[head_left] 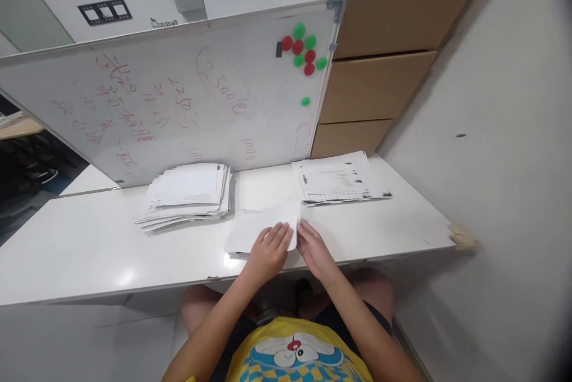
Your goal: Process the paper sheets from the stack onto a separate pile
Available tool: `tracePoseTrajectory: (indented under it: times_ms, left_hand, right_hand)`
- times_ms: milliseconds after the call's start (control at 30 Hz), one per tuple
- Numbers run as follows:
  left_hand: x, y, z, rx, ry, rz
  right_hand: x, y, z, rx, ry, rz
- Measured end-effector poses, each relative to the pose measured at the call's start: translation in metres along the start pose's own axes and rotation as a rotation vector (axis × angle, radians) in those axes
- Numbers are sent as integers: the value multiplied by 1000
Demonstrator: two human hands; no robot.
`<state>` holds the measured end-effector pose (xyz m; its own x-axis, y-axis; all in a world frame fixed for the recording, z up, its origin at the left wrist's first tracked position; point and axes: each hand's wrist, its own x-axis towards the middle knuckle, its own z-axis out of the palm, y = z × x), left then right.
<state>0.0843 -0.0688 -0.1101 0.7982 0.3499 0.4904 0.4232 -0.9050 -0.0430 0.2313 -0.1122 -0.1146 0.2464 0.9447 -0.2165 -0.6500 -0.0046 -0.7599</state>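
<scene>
A white sheet of paper (250,230) lies near the front edge of the desk, with other sheets partly showing beneath it. My left hand (271,249) rests on top of it, palm down and fingers stretched out flat. At the sheet's right edge is my right hand (313,249), its fingers curled round the raised side of the paper. The thumb side of that grip is partly hidden. Behind to the left stands a thick, uneven stack of papers (187,188). A lower pile of printed papers (339,178) lies behind to the right.
A whiteboard (250,72) with red writing leans along the back of the white desk (80,251); red and green magnets (298,47) stick to it. Stacked cardboard boxes (375,84) stand at back right, beside a wall (500,132). Brown tape or card (463,237) covers the desk's right corner.
</scene>
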Motion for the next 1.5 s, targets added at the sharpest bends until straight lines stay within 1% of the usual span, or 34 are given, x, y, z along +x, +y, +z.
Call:
tracePoseTrajectory:
  times_ms: [67,167,233,300,333,367,467,500,533,567,600,633,667,733,800,867,900,1000,1100,1167,1200,1267,1333,1400,1500]
  left_hand:
    - [0,5,4,-59,-106,72]
    - [1,11,4,-151,-237,129]
    - [1,16,2,-227,-288,157]
    - [1,18,0,-279,-301,128]
    - [1,17,0,-279,-290,69]
    - [1,15,0,-256,-267,-25]
    - [7,1,5,-96,-175,-447]
    - [10,-4,8,-53,-165,-567]
    - [15,-9,11,-33,-168,-647]
    - [19,-12,14,-40,-177,-689]
    - [24,-14,16,-72,-178,-701]
    - [29,-14,17,-125,-163,-699]
    - [33,-14,17,-196,-123,-705]
    - [38,-12,13,-390,4,-770]
    - [38,-10,7,-629,121,-886]
    - [32,-10,0,-818,195,-996]
    - [28,-10,-3,-878,219,-1039]
    - [13,-13,-11,-992,319,-1145]
    - [-4,-18,-17,-1058,503,-1257]
    - [-15,-25,-22,-1047,597,-1301]
    - [-20,-30,-24,-1025,617,-1312]
    - [-28,-38,-26,-946,621,-1309]
    - [-34,-45,-26,-846,615,-1278]
    - [-36,-49,-24,-801,595,-1234]
    - [-32,-48,-20,-825,577,-1200]
  right_hand:
    - [-1,-1,-10,-14,60,0]
    - [-10,1,-30,-109,124,22]
    - [-16,3,-45,-203,127,18]
    - [-21,2,-61,-263,131,5]
    - [-23,1,-70,-279,147,-4]
    - [-25,-1,-80,-294,171,-11]
    - [-30,-10,-108,-341,217,-21]
    - [-32,-13,-116,-350,223,-22]
    - [-32,-15,-123,-351,227,-22]
    - [-33,-17,-129,-348,234,-22]
    - [-33,-18,-133,-341,245,-22]
    - [-33,-19,-136,-331,261,-21]
    - [-33,-20,-137,-317,278,-21]
    - [-31,-21,-138,-292,306,-30]
    - [-28,-26,-136,-290,308,-57]
    - [-26,-34,-133,-324,267,-80]
    - [-24,-40,-131,-348,237,-87]
    - [-19,-59,-122,-393,169,-89]
    - [-12,-73,-110,-383,135,-90]
    - [-5,-76,-100,-387,107,-94]
    - [-1,-75,-95,-396,91,-97]
    - [7,-69,-85,-414,50,-102]
    - [14,-60,-75,-431,-6,-96]
    - [19,-49,-68,-473,-42,-70]
    - [24,-36,-64,-562,1,-41]
